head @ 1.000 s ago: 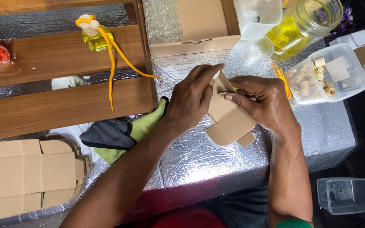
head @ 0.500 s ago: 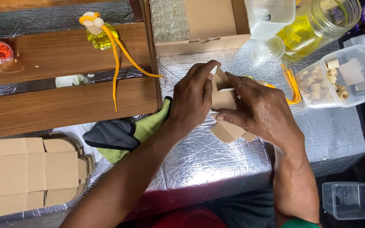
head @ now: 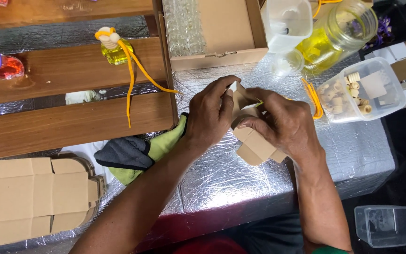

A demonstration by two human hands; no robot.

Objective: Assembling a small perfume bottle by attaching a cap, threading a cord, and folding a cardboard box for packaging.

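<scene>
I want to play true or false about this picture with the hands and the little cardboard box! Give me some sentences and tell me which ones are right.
1. Both hands hold the small cardboard box. True: the left hand and the right hand grip it together.
2. The glass jar holds red liquid. False: its liquid is yellow.
3. A stack of flat cardboard box blanks lies at the left of the table. True.
4. The small yellow bottle has a purple cord. False: its cord is orange.
5. The clear plastic tub of pale wooden beads sits by the left hand. False: it sits beyond the right hand.
</scene>
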